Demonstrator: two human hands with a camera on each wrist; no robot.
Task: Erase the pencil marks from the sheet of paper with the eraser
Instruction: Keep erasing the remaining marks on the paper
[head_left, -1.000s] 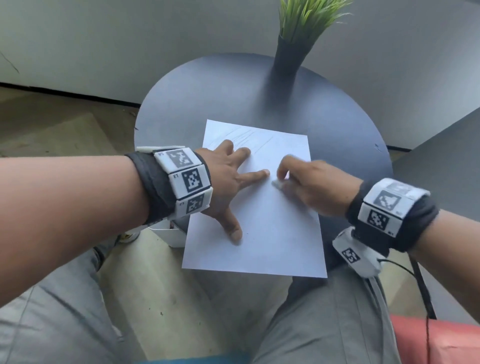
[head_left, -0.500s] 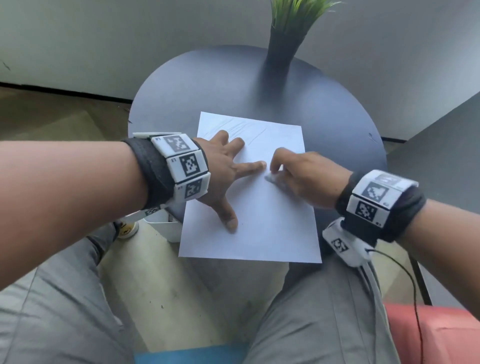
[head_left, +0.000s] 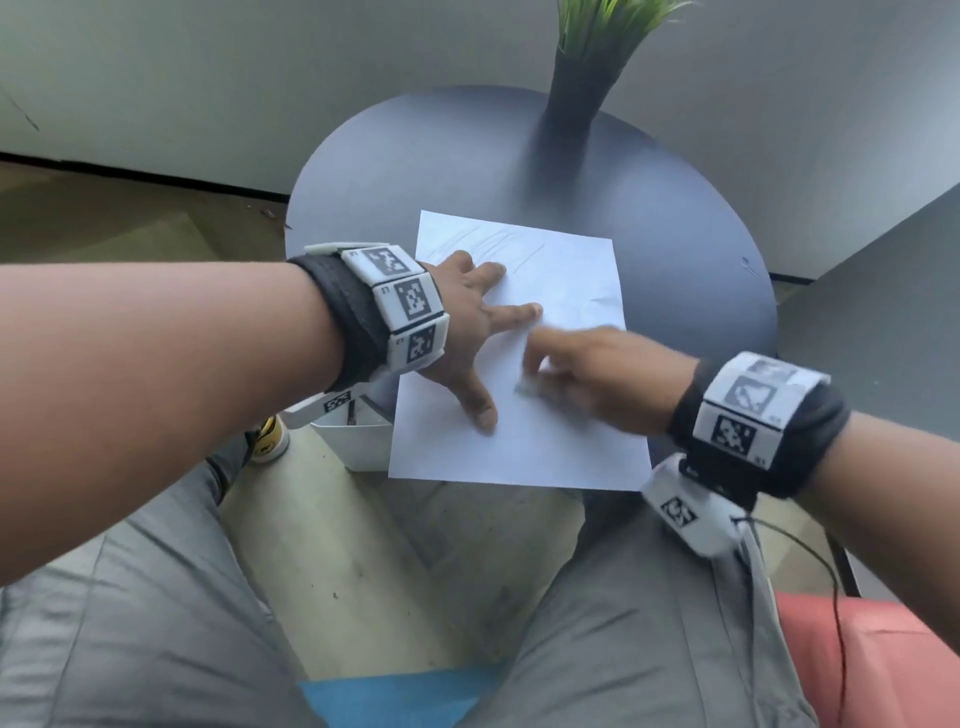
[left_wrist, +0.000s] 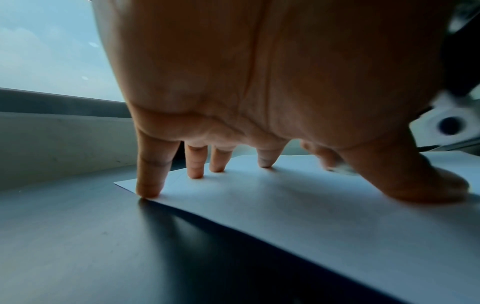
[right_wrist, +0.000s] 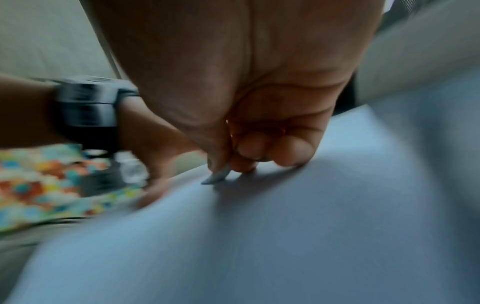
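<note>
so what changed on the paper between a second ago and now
The right hand, pinching the eraser, slid down the sheet of paper toward the person and is motion-blurred. The left hand stayed spread, pressing the sheet flat; pencil marks near the top remain.

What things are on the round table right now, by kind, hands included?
Sheet of paper: 1
Eraser: 1, pinched in the right hand
Potted plant: 1
Hands: 2, the left hand pressing the paper
Total: 5
</note>
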